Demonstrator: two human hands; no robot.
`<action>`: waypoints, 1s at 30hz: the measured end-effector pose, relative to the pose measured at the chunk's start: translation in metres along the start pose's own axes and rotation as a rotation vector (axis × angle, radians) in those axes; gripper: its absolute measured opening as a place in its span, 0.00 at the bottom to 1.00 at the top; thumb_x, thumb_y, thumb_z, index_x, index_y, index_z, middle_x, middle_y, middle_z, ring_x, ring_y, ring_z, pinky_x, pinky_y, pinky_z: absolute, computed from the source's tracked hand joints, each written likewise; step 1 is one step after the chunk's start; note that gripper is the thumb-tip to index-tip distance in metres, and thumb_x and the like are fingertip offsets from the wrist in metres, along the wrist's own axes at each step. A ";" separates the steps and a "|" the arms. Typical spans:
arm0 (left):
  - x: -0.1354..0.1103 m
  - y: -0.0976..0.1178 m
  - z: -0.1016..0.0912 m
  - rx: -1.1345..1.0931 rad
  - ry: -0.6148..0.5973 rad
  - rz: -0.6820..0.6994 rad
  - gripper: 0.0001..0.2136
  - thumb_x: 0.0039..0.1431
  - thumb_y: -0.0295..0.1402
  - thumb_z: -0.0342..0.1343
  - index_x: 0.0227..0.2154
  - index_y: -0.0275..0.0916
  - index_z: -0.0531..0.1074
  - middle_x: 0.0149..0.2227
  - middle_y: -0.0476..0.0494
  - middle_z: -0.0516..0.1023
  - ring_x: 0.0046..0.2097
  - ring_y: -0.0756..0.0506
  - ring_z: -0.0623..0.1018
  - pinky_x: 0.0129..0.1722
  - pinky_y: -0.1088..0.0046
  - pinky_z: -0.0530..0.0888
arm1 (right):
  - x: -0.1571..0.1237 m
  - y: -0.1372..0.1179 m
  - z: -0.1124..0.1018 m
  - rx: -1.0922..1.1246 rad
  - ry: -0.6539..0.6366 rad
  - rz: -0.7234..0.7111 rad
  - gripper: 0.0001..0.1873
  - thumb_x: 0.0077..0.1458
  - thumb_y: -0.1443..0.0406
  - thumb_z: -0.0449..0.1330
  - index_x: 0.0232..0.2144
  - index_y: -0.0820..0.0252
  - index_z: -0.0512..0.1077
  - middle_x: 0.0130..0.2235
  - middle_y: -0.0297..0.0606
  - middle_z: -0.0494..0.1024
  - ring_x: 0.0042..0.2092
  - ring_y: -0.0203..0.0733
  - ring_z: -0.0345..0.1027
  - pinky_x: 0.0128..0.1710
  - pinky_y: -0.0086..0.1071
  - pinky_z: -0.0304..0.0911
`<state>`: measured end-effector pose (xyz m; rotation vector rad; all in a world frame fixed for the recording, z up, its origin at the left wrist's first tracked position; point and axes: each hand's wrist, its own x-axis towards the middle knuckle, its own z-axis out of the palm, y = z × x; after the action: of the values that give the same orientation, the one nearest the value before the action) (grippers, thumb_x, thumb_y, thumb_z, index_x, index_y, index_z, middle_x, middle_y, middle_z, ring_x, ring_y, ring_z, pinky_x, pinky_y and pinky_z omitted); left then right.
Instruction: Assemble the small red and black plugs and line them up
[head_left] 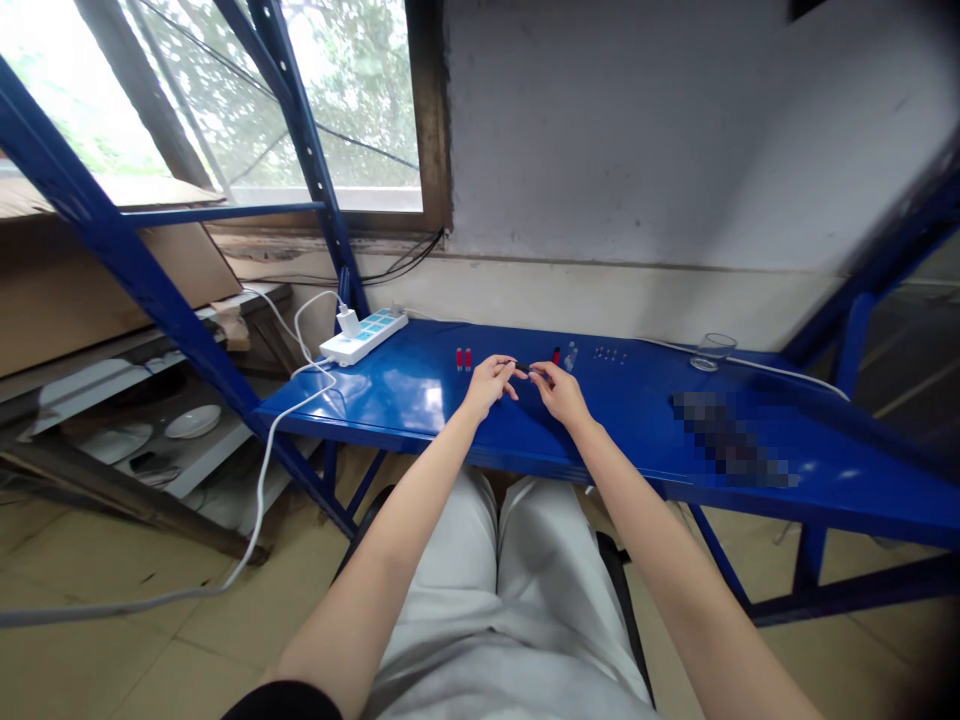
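My left hand [492, 382] and my right hand [559, 390] are close together above the blue tabletop. Both hands pinch a small, thin dark piece [523, 368] that spans the gap between the fingertips; its kind is too small to make out. Two small red tubes with pale ends [463, 359] stand side by side, beyond and left of my left hand. Just behind my right hand are a red and black piece [556, 355] and a small clear bottle [571, 356]. Several tiny shiny parts [610, 355] lie in rows to the right of the bottle.
A white power strip [365, 336] with a plugged-in cable sits at the table's left end. A drinking glass [712, 351] stands at the back right, near a white cable. A blurred-out dark object [731, 440] lies at the right. Blue metal posts [300, 130] frame the table [637, 440].
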<state>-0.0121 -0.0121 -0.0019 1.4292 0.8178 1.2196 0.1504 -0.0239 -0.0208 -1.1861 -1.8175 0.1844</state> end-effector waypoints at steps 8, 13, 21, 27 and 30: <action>-0.001 -0.002 -0.001 -0.019 -0.051 -0.018 0.13 0.53 0.35 0.56 0.40 0.35 0.67 0.34 0.42 0.78 0.18 0.55 0.73 0.16 0.82 0.57 | -0.001 -0.007 -0.003 -0.060 0.040 -0.048 0.17 0.58 0.56 0.47 0.42 0.58 0.69 0.41 0.44 0.74 0.29 0.38 0.66 0.32 0.34 0.63; 0.001 -0.003 -0.001 -0.014 -0.017 -0.002 0.13 0.53 0.37 0.57 0.38 0.34 0.68 0.32 0.43 0.78 0.18 0.55 0.72 0.15 0.82 0.56 | -0.003 -0.010 -0.004 -0.098 0.034 -0.058 0.16 0.58 0.57 0.47 0.43 0.56 0.69 0.42 0.42 0.74 0.31 0.39 0.67 0.33 0.32 0.63; 0.001 -0.005 0.000 0.003 -0.074 0.007 0.15 0.50 0.34 0.59 0.40 0.34 0.69 0.33 0.43 0.77 0.19 0.54 0.73 0.15 0.82 0.57 | -0.003 -0.008 -0.004 -0.191 -0.006 -0.068 0.14 0.58 0.60 0.47 0.41 0.57 0.69 0.41 0.42 0.74 0.32 0.39 0.67 0.32 0.32 0.61; 0.002 -0.004 -0.002 0.040 0.052 0.039 0.13 0.49 0.37 0.59 0.34 0.33 0.69 0.29 0.45 0.76 0.17 0.55 0.71 0.16 0.81 0.60 | -0.003 -0.006 -0.004 -0.255 -0.021 -0.086 0.14 0.58 0.59 0.48 0.39 0.56 0.70 0.40 0.42 0.72 0.32 0.38 0.65 0.29 0.30 0.59; 0.004 -0.007 -0.004 0.069 0.186 0.092 0.13 0.50 0.41 0.57 0.31 0.35 0.68 0.26 0.48 0.74 0.16 0.56 0.68 0.17 0.80 0.62 | -0.001 -0.004 -0.003 -0.293 -0.009 -0.042 0.14 0.57 0.59 0.49 0.37 0.58 0.71 0.35 0.41 0.71 0.31 0.39 0.65 0.28 0.30 0.57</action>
<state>-0.0143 -0.0051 -0.0078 1.4367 0.9367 1.4230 0.1508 -0.0278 -0.0174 -1.3477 -1.9212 -0.1054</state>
